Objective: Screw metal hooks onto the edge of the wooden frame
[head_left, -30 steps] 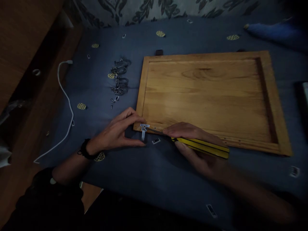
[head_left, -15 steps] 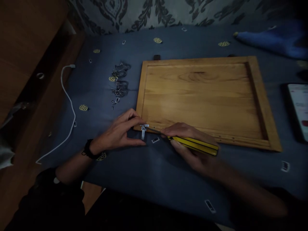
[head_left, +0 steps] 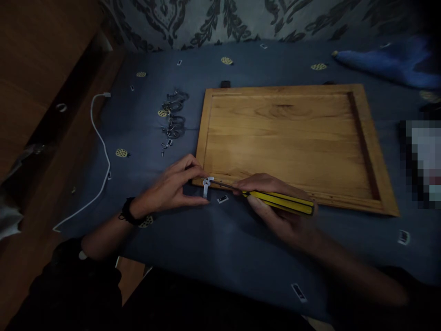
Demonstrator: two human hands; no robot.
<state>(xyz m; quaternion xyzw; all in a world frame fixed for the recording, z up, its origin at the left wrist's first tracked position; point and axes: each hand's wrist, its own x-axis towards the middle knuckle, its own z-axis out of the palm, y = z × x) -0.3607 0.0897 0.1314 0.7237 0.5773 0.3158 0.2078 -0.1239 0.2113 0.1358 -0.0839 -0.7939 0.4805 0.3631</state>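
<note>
My left hand (head_left: 172,186) grips a small metal hinge (head_left: 206,185) between thumb and fingers at the near left corner of a wooden panel (head_left: 381,184). In my right hand (head_left: 279,200) is a screwdriver (head_left: 280,202) with a yellow and black handle. Its thin shaft points left, and the tip meets the hinge. Whether a screw sits under the tip is too small to tell. The panel lies flat, its raised frame facing up, with small holes along the near edge.
Several metal hinges (head_left: 174,126) lie left of the panel, with a few loose screws (head_left: 163,147) beside them. A white cable (head_left: 99,133) curves along the left. Blue cloth (head_left: 389,64) lies at the back right. A blurred-out device (head_left: 425,156) rests at the right edge.
The view has shifted slightly. My right hand and the screwdriver have barely moved, the tip staying at the hinge. My left hand keeps its place on the hinge.
</note>
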